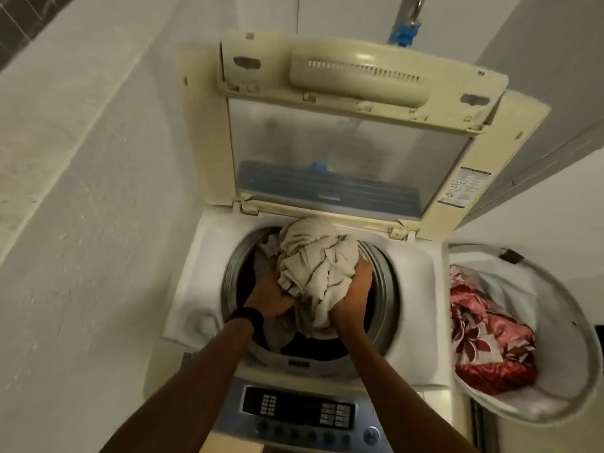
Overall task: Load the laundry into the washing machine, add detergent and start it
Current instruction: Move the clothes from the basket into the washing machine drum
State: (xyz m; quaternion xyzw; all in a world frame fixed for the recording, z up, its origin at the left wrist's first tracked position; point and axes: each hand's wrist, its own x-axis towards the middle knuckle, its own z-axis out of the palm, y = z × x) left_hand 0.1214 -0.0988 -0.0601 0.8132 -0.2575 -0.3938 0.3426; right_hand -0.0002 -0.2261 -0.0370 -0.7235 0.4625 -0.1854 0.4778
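Both grips are clamped on one cream cloth bundle [317, 259] with thin dark stripes. The left grip [271, 299] is dug into the bundle's lower left side, its fingertips hidden in the folds. The right grip [354, 292] curls around the lower right side, fingers pressed into the fabric. A black wristband [246, 317] sits on the left wrist.

The bundle is held over the mouth of the drum [387, 289], its top standing above the drum's far rim and its lower folds hanging inside. Under it, deeper in the drum, lie grey and dark clothes [310, 343].

The drum sits in the washing machine [415, 279], a top loader. Behind the drum the lid [343, 152] stands raised, its clear window facing the camera. In front of the drum, nearest the person, is the control panel [300, 410] with a dark display and a row of round buttons.

To the right of the drum, just beside the machine, a white laundry basket [585, 338] holds a red floral fabric [483, 338]. To the left of the drum runs a white wall [81, 191]. Above the lid a blue fitting [405, 32] hangs on a pipe.
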